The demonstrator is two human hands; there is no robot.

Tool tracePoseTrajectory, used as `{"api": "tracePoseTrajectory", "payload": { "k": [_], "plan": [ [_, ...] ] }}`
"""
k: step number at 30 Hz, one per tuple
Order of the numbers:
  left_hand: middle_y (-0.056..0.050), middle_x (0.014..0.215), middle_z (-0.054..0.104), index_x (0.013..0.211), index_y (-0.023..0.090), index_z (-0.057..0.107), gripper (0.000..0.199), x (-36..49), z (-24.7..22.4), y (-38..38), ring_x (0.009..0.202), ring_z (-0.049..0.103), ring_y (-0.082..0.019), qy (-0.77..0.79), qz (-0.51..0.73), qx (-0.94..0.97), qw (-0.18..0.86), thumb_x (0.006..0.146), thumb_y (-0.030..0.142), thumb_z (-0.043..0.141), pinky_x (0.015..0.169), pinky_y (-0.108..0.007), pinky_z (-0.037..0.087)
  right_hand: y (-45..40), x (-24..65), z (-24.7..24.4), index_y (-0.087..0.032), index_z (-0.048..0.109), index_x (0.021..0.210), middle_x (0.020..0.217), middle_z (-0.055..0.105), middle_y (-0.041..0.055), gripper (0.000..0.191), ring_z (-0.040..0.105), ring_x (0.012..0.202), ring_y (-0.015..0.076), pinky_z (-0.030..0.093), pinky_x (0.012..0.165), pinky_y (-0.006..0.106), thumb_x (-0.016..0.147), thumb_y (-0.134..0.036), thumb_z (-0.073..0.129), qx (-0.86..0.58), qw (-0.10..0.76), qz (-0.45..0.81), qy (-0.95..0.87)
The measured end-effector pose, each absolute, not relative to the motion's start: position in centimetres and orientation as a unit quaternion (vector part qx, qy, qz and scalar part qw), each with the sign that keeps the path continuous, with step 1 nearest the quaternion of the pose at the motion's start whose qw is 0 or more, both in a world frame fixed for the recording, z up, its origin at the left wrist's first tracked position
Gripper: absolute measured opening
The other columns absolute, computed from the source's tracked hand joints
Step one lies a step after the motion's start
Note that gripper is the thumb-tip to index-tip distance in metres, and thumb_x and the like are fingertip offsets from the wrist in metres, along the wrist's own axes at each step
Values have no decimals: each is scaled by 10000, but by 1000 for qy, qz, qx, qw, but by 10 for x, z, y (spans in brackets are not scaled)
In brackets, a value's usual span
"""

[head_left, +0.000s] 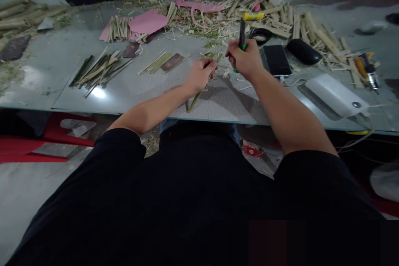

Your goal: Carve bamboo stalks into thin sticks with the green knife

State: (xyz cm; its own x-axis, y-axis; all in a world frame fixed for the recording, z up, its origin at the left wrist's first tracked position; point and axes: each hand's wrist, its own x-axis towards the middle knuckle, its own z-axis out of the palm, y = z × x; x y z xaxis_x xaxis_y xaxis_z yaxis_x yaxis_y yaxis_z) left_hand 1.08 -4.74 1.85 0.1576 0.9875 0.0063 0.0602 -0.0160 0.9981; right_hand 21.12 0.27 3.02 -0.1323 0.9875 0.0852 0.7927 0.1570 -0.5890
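Observation:
My left hand point(200, 75) is closed on a thin green bamboo strip point(194, 102), which slants from the fingertips down toward the table's front edge. To its right, my right hand point(247, 59) grips a black-and-green tool that looks like a utility knife point(242, 33), held upright with its dark end pointing away from me. The hands are a short way apart, and the knife does not touch the strip. Left of my left hand lie several flat strips point(157, 63) and a brown sandpaper piece point(173, 62). Fingers partly hide the strip and the knife.
A strip bundle point(99, 68) lies left. Shavings and pink paper point(149, 22) cover the back. On the right are black tape point(261, 36), a phone point(277, 60), a mouse point(303, 51), a white power bank point(336, 94) and a cable. The glass table's front edge point(77, 110) runs before me.

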Motion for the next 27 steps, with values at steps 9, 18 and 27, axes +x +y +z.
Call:
{"api": "tracePoseTrajectory", "payload": {
  "k": [9,18,27],
  "plan": [
    [6,714,625,887,225,707,503,13,10,-37,544,473,-94,458,452,494,585,1379,265,613,514,-240,376,9,211,16,-305,646,816,640,560,1,635,468,611,197,405,566,360,1058,-641,1128,-463,441,422,-643],
    [-5,733,650,901,169,736,487,6,32,-47,467,513,-56,406,385,346,753,1343,162,531,432,-155,334,8,212,20,-338,591,860,705,566,-3,683,456,659,219,423,633,411,1096,-775,1059,-475,486,420,-602],
    [-11,732,645,930,190,706,465,3,38,-57,479,620,-122,348,350,307,814,1372,273,589,458,-199,479,2,215,24,-388,590,891,648,519,17,684,606,794,309,487,722,462,971,-937,989,-506,449,389,-625]
  ]
}}
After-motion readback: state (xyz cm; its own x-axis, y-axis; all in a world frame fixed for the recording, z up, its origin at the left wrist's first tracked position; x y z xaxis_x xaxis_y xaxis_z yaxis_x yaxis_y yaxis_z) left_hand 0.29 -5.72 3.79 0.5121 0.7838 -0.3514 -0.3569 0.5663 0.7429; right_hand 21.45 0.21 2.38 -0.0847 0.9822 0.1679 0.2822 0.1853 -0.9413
